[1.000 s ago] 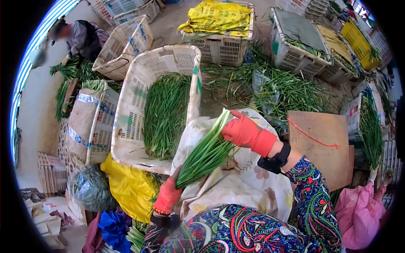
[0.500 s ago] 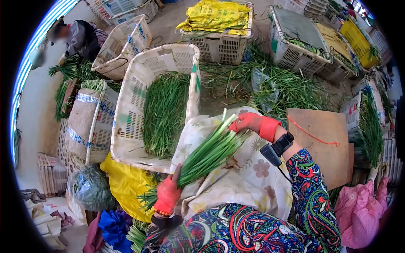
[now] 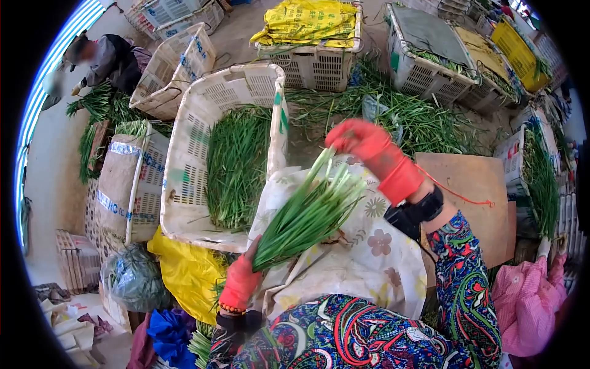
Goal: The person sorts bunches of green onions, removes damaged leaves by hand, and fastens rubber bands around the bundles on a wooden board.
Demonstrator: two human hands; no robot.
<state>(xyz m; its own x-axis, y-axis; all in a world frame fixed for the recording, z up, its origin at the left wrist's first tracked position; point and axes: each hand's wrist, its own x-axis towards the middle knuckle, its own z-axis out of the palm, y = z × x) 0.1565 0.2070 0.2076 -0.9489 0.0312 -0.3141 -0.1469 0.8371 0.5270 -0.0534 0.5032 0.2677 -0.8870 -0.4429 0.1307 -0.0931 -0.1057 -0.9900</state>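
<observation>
A bunch of garlic chives (image 3: 307, 218) lies slanted across a floral-patterned cloth (image 3: 380, 245) on my lap, pale stem ends up and to the right. My left hand (image 3: 243, 275), in a red glove, is closed round the green leaf end at lower left. At the other end, my right hand (image 3: 362, 144), also red-gloved, is raised with its fingers pinched at the pale tips of a few stalks that stick out beyond the rest. The fingertips partly hide those tips. Just ahead stands a white plastic crate (image 3: 279, 132) with chives (image 3: 238, 166) laid inside.
Loose greens (image 3: 424, 120) cover the floor ahead. A brown board (image 3: 470, 212) sits to my right. Several crates stand around, one topped with yellow sacks (image 3: 307, 23). Yellow plastic (image 3: 184, 264) lies at lower left. Another person (image 3: 110, 61) bends over greens at far left.
My right hand has risen and its fingers now pinch the ends of a few stalks, drawn up from the others. The stem ends have fanned wider. My left hand keeps its hold.
</observation>
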